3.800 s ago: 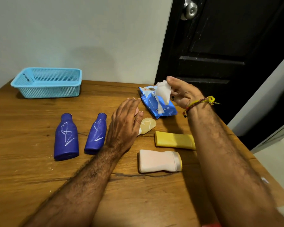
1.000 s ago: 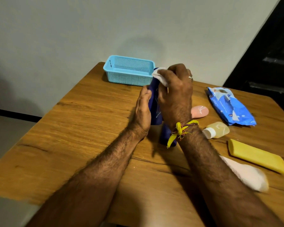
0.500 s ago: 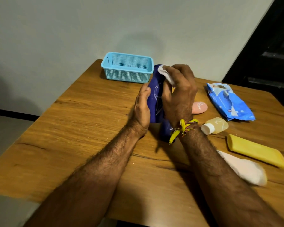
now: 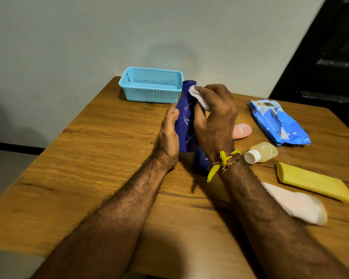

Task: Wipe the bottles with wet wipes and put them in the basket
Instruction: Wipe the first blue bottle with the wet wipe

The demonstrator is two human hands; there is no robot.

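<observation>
Wood, plastic and soft wipe cloth on 1 tabletop.

The table (image 4: 101, 162) is brown wood with visible grain and a dull sheen. The basket (image 4: 151, 91) is light blue plastic mesh, matt. The dark blue bottle (image 4: 184, 125) looks smooth and slightly glossy, with white scrawls on it. The wipe (image 4: 198, 97) is white, soft cloth-like sheet. The wipes pack (image 4: 280, 125) is shiny, crinkled blue plastic film. The yellow bottle (image 4: 312, 182) looks matt plastic.
</observation>
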